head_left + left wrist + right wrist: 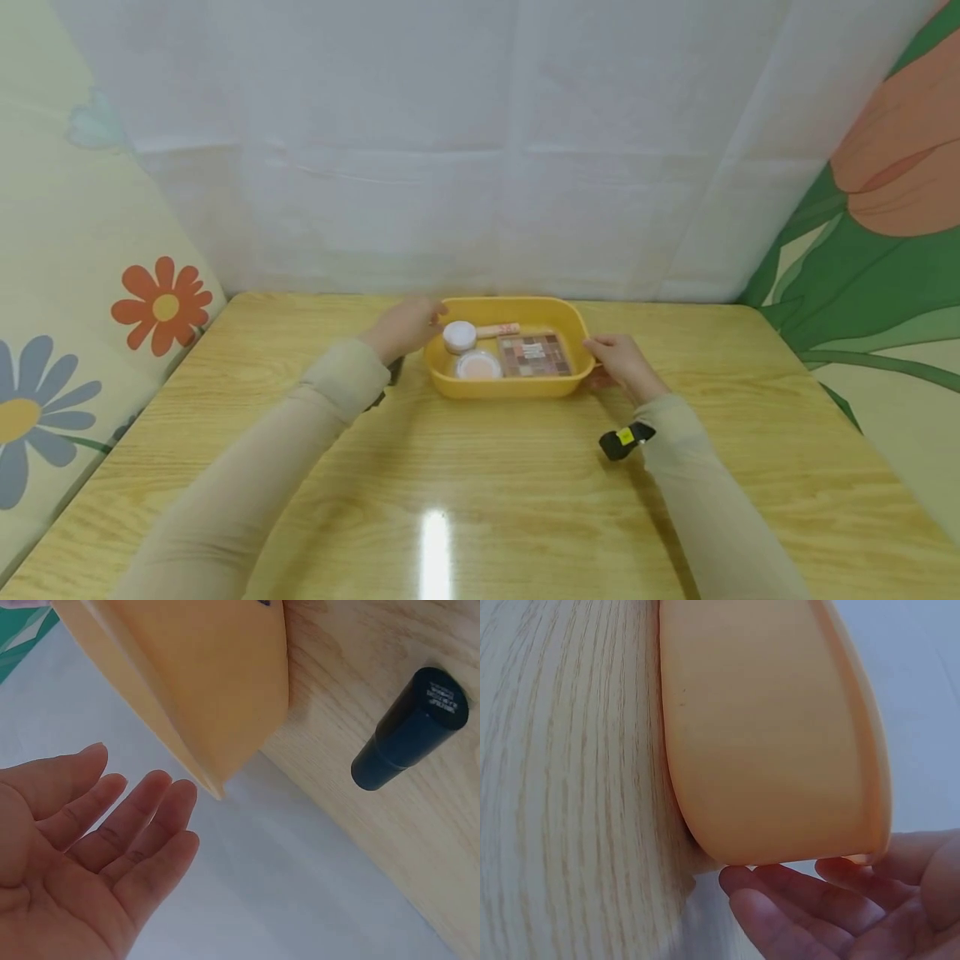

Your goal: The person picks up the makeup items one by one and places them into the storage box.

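A yellow plastic basin sits near the table's far edge. Inside it are a round white-lidded jar, a round compact, a slim pale pink tube and an eyeshadow palette. My right hand pinches the basin's right end, thumb at the rim and fingers beneath it, as the right wrist view shows. At the left end, my left hand has its fingers loosely extended; the left wrist view shows them just apart from the basin's rim.
A dark cosmetic tube stands on the table by the basin in the left wrist view; I cannot make it out in the head view. Behind the wooden table hangs a white cloth. Flower-printed panels flank it.
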